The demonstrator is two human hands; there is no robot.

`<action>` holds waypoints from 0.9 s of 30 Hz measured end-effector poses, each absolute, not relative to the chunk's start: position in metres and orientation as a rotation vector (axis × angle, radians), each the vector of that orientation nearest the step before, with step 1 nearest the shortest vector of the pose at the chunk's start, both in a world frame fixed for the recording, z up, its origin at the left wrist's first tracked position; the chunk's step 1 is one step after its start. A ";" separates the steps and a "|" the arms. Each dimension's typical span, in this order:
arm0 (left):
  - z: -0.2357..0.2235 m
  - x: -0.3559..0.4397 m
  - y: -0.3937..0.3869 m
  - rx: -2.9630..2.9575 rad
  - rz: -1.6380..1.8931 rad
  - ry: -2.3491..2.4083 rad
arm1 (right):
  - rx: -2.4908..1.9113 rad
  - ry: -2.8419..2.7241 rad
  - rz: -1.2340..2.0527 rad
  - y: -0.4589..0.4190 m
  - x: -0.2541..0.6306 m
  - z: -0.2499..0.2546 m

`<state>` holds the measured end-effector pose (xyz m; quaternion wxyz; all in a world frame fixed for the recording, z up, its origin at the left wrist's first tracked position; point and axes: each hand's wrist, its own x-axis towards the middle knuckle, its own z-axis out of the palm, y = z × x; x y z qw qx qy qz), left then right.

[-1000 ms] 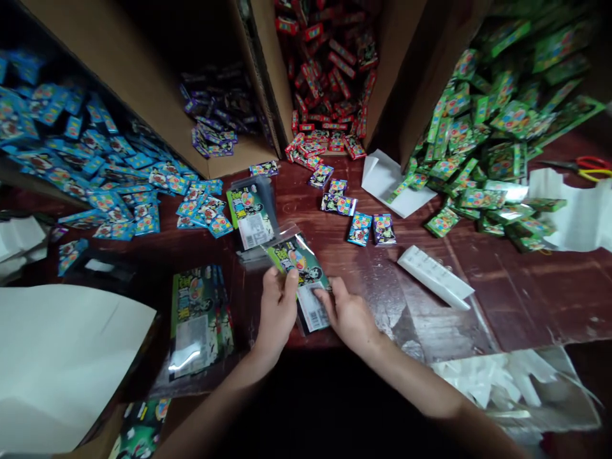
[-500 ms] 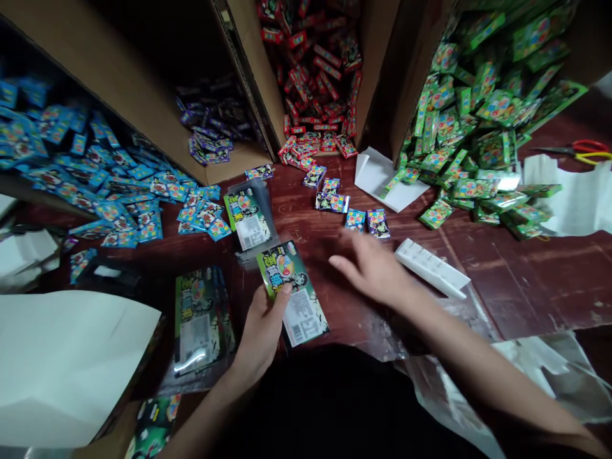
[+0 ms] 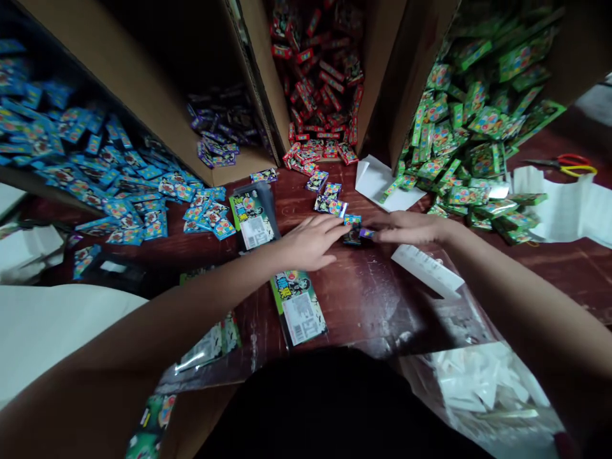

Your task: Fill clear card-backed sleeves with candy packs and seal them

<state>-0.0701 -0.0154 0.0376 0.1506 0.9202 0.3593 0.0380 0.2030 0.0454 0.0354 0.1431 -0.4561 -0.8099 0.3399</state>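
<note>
My left hand (image 3: 310, 243) reaches across the table, palm down, fingers stretched toward a small blue candy packet (image 3: 352, 221). Its wrist passes over a printed green-and-black pouch (image 3: 301, 312) that lies flat. Opposite, my right hand (image 3: 406, 227) has its fingers extended at a small purple packet (image 3: 367, 233) just right of the blue one. The fingertips are slightly blurred, and whether they touch the packets is hard to tell. More purple packets (image 3: 329, 205) lie beyond my left fingers. Behind my left forearm is a stack of printed pouches (image 3: 253, 217).
Cardboard boxes (image 3: 246, 172) at the back hold purple packets and red packets (image 3: 325, 95). Blue packets (image 3: 129, 185) spread at left, green packets (image 3: 473, 140) at right. Folded white paper (image 3: 425, 271), scissors (image 3: 568, 164) and a clear plastic bag (image 3: 482, 389) are on the right.
My left hand has let go of the printed pouch, which now lies on the table, and moved up and right to the packets. My right hand has shifted right and away from me, beside the purple packet.
</note>
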 end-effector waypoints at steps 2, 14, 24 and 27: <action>0.028 -0.048 0.013 2.648 0.084 1.018 | -1.238 -2.148 1.547 0.034 0.208 0.042; 0.019 -0.023 -0.017 2.768 -0.318 1.038 | -1.796 -1.536 1.605 -0.103 0.216 0.006; 0.035 -0.040 -0.043 2.650 -0.319 1.244 | -1.130 -2.753 0.737 -0.118 0.230 0.015; 0.030 -0.051 -0.032 2.756 -0.244 0.908 | -1.014 -2.839 0.691 -0.103 0.229 0.006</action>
